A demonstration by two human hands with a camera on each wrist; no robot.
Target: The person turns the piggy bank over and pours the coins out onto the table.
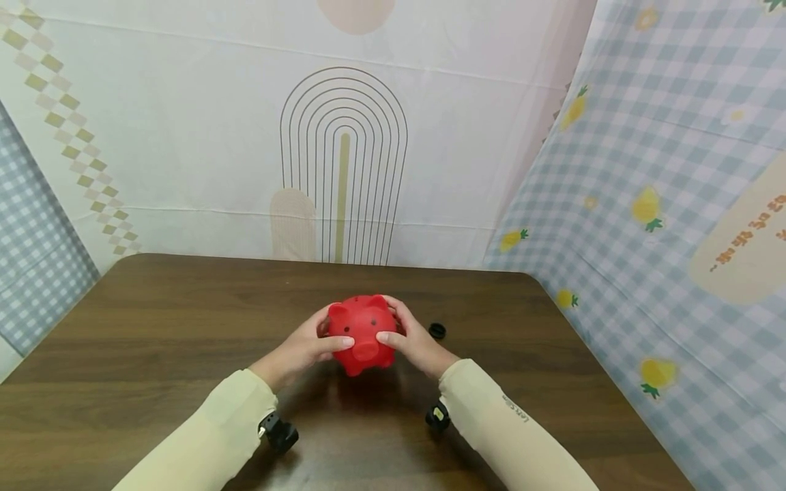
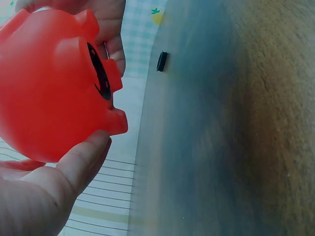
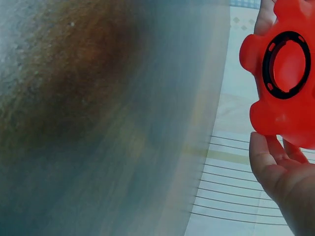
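Partly hidden red piggy bank [image 1: 362, 334], both hands gripping, small black cap [image 1: 437, 331] beside.

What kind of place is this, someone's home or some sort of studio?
Probably a makeshift recording corner, not a lived-in room: printed cloths hang as backdrops on every side of a dark wooden table, and both hands hold a red piggy bank over it, with a small black cap lying nearby.

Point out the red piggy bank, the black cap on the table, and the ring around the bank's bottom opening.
Red piggy bank [image 1: 362, 326]: head view, on its face above the snout.
Black cap [image 1: 437, 331]: head view, on its top.
Black ring [image 3: 268, 64]: right wrist view, on its left arc.
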